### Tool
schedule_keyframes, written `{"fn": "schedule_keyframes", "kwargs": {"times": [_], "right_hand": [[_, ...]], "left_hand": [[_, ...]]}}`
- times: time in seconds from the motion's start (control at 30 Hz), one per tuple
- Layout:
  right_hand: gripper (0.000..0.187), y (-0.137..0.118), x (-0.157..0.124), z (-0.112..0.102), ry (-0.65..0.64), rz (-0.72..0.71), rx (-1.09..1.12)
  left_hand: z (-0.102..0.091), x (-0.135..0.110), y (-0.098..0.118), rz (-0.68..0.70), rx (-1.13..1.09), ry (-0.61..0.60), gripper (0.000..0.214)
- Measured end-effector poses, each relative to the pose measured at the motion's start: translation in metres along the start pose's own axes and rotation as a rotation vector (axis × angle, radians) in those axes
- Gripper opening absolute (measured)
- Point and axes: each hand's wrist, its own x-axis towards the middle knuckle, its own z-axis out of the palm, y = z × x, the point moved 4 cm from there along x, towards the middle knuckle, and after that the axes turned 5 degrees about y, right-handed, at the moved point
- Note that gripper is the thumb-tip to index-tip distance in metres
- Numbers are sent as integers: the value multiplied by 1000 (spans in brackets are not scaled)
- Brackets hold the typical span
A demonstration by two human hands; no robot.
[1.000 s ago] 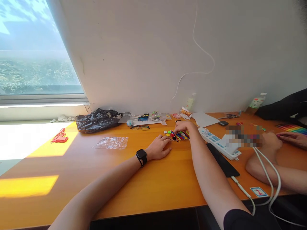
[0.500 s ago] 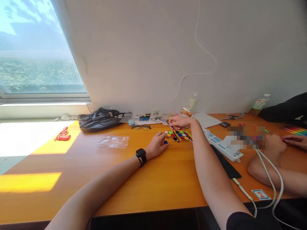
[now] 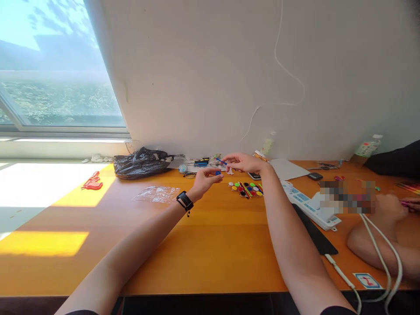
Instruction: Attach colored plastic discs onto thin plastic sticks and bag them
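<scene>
Between the thumb and fingers of my left hand [image 3: 204,180], closed, is a small round blue disc [image 3: 218,173], held up above the table. My right hand [image 3: 242,163] pinches a thin blue stick [image 3: 221,161], which points left over the disc; the two are close but look apart. Below my right hand lies a group of small coloured discs [image 3: 235,188] with several thin coloured sticks [image 3: 243,190] among them, in white, green, yellow, red, blue and black.
A clear plastic bag [image 3: 157,194], black plastic bag [image 3: 141,164] and red toy gun [image 3: 92,181] lie left. Glasses [image 3: 189,175] are behind my left hand. A white power strip [image 3: 308,205] and black tablet-like slab [image 3: 316,232] flank my right forearm. Another person's arm [image 3: 380,236] rests at right.
My left hand has lifted the blue disc off the table, up and leftward. My right hand has moved slightly left with the blue stick, bringing both close together. The view has shifted a little.
</scene>
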Motion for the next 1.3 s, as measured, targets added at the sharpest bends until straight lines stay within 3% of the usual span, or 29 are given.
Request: {"fn": "schedule_keyframes", "kwargs": {"times": [0.07, 0.17, 0.43, 0.57, 0.67, 0.8, 0.93, 1.3], "right_hand": [[49, -21, -6, -2, 50, -57, 11], [30, -57, -18, -2, 131, -144, 0], [25, -139, -64, 21, 46, -364, -212], [17, -165, -92, 31, 26, -371, -278], [14, -180, -107, 38, 35, -420, -305], [13, -187, -112, 45, 83, -445, -331], [12, -187, -109, 48, 95, -448, -351], [15, -181, -99, 47, 146, -425, -369]], "left_hand": [[-11, 4, 31, 64, 52, -108, 53], [-28, 1, 75, 118, 171, -288, 55], [-46, -47, 163, 238, 476, -654, 54], [-51, -80, 204, 339, 551, -729, 57], [-55, -101, 226, 384, 623, -685, 42], [-55, -115, 239, 479, 748, -613, 28], [-54, -111, 236, 592, 825, -569, 20], [-62, -99, 228, 646, 877, -490, 21]]}}
